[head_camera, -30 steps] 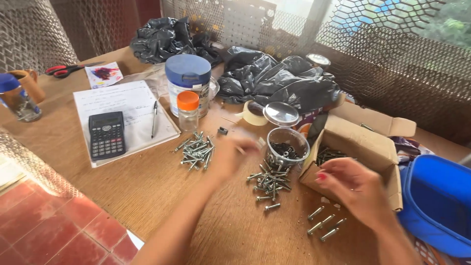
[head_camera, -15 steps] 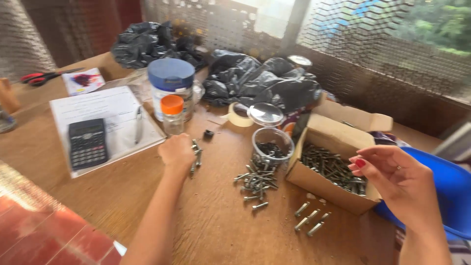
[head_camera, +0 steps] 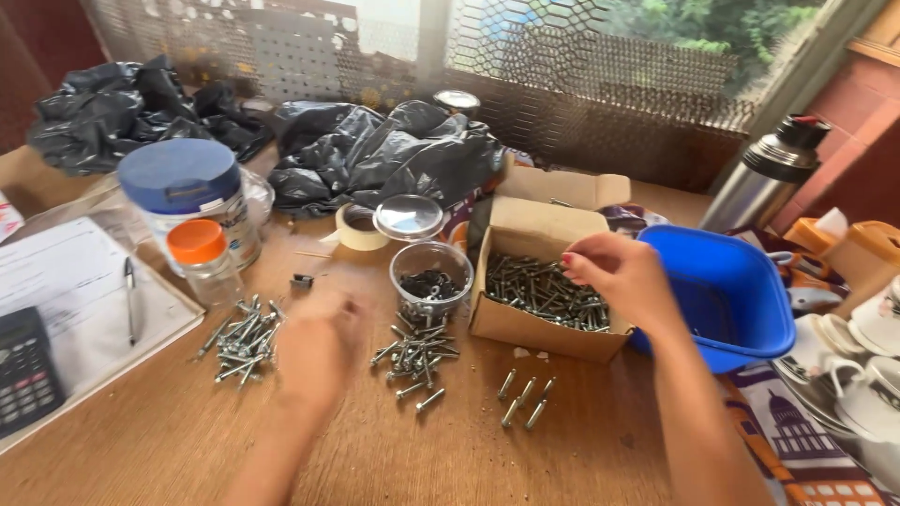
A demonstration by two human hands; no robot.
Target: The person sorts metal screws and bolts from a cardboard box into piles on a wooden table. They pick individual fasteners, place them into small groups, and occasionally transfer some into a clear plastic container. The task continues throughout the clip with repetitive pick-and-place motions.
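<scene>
My left hand [head_camera: 319, 351] is blurred, low over the wooden table [head_camera: 169, 440] between two heaps of screws; its fingers look curled and I cannot tell if it holds anything. One heap of screws [head_camera: 239, 339] lies to its left, another screw heap [head_camera: 417, 349] to its right, below a clear cup [head_camera: 429, 274] with dark small parts. My right hand [head_camera: 621, 278] hovers over the open cardboard box [head_camera: 544, 328] full of bolts, fingertips pinched together. Three loose bolts [head_camera: 525, 401] lie in front of the box.
A blue plastic basin [head_camera: 727, 290] sits right of the box. Black plastic bags [head_camera: 375, 150] lie at the back. A blue-lidded jar [head_camera: 187, 201], an orange-capped jar [head_camera: 202, 262], a tape roll [head_camera: 354, 227], paper with pen [head_camera: 129, 300] and a calculator [head_camera: 23, 370] stand left. A steel flask [head_camera: 764, 178] and cups [head_camera: 867, 328] are at right.
My left hand has pulled back from the left screw heap toward the middle. My right hand has moved left from above the basin to over the box. The view has swung right.
</scene>
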